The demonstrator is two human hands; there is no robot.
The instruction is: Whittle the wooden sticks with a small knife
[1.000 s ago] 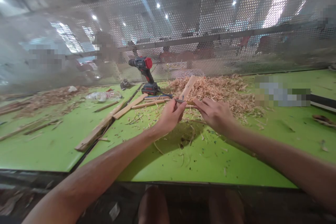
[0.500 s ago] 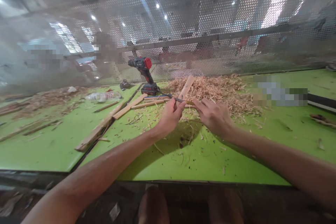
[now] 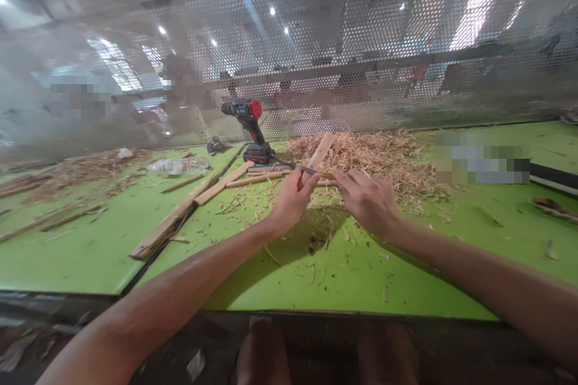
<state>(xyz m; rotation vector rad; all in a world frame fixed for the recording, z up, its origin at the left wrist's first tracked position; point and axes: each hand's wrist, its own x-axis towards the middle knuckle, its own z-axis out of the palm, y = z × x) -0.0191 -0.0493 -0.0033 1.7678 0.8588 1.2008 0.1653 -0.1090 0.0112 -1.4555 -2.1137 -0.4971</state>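
Note:
My left hand is closed, thumb and fingers pinching a slim, dark, rod-like tool whose exact kind I cannot make out. Its yellowish end runs into my right hand, which is closed around it. Just below, a thin wooden stick spans the gap between both hands; its ends are hidden by my fingers. Beyond the tool, a flat pale wooden strip slants up and away, leaning over the heap of wood shavings.
A cordless drill stands upright on the green table, left of my hands. Wooden strips, a longer plank and a clear plastic bottle lie further left. A perforated metal screen rises behind.
Both hands keep the same hold and place, with the tool and stick nearly still. The view has shifted very slightly.

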